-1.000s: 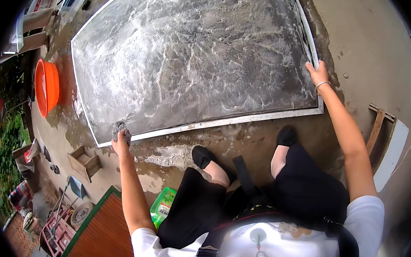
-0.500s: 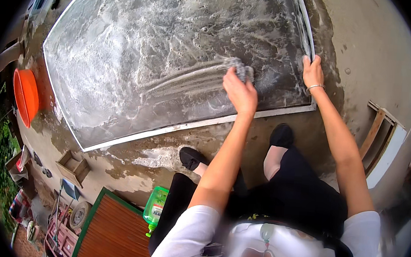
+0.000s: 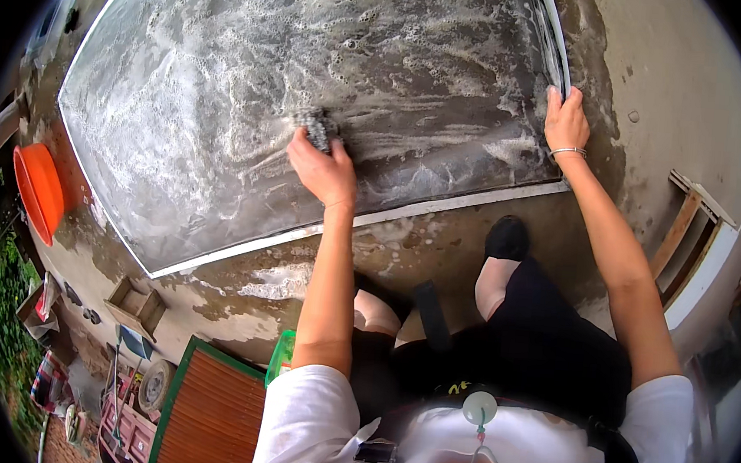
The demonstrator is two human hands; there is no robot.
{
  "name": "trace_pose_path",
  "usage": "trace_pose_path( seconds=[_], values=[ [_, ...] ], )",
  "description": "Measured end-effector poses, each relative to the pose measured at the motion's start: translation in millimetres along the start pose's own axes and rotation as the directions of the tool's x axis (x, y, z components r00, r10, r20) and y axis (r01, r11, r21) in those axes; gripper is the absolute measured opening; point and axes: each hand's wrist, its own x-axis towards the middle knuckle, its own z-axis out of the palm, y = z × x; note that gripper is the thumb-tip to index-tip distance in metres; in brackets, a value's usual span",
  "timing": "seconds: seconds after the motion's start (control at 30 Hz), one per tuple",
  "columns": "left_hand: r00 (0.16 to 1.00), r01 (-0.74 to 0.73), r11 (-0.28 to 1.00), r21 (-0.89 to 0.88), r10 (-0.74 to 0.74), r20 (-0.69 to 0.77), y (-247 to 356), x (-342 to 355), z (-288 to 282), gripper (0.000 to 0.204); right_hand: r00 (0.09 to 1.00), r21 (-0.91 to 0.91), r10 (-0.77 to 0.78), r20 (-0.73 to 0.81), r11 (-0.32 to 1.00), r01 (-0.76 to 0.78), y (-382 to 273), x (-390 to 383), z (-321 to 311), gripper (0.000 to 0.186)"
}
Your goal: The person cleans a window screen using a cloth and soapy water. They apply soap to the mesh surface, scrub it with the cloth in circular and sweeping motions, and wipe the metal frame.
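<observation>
A large white-framed window screen [image 3: 445, 163], its dark mesh streaked with soapy foam, lies in front of me on the wet ground. My left hand [image 3: 324, 174] is closed on a grey scouring pad [image 3: 316, 128] and presses it to the mesh, a little in from the near edge. At the right side, my right hand [image 3: 567, 123] grips the screen's frame [image 3: 562, 71] close to the near right corner. A bracelet circles that wrist. The fingers of my left hand hide part of the pad.
An orange basin [image 3: 38, 192] stands left of the screen. Nearer are a small wooden stool [image 3: 136, 307], a brown ribbed panel with green edging [image 3: 209, 419] and a green bottle [image 3: 280, 357] partly behind my arm. A wooden frame piece [image 3: 692, 239] is at the right.
My left hand has swept the scouring pad leftward over the mesh, and foam streaks lie where it was. My right hand keeps its hold on the frame.
</observation>
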Motion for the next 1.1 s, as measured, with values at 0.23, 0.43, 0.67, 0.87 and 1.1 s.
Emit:
trace_pose_path(
  seconds=[0.23, 0.43, 0.67, 0.87, 1.1],
  values=[
    [0.831, 0.028, 0.836, -0.547, 0.285, 0.477, 149.7, -76.3, 37.1, 0.048, 0.995, 0.190, 0.068, 0.066, 0.979, -0.079, 7.5, 4.8, 0.0, 0.054],
    [0.922, -0.145, 0.962, -0.232, 0.217, 0.321, 15.5, -11.7, -21.4, 0.045, 0.994, 0.362, 0.075, 0.075, 0.927, -0.097, -11.0, 1.0, -54.3, 0.045],
    [0.995, 0.093, 0.995, -0.048, -0.094, -0.032, -61.4, 30.7, -37.5, 0.049, 0.997, 0.373, 0.061, 0.052, 0.925, -0.076, -12.2, -4.6, -68.1, 0.047],
    [0.938, -0.026, 0.840, -0.542, 0.209, 0.278, 108.9, -30.2, -6.3, 0.051, 0.998, 0.411, 0.067, 0.009, 0.909, -0.065, -18.4, -17.1, -75.1, 0.046],
    [0.969, -0.192, 0.941, -0.280, 0.227, 0.100, 40.5, 28.6, -17.8, 0.050, 0.997, 0.545, 0.059, 0.039, 0.835, -0.071, -6.0, -25.3, -88.9, 0.039]
  ],
)
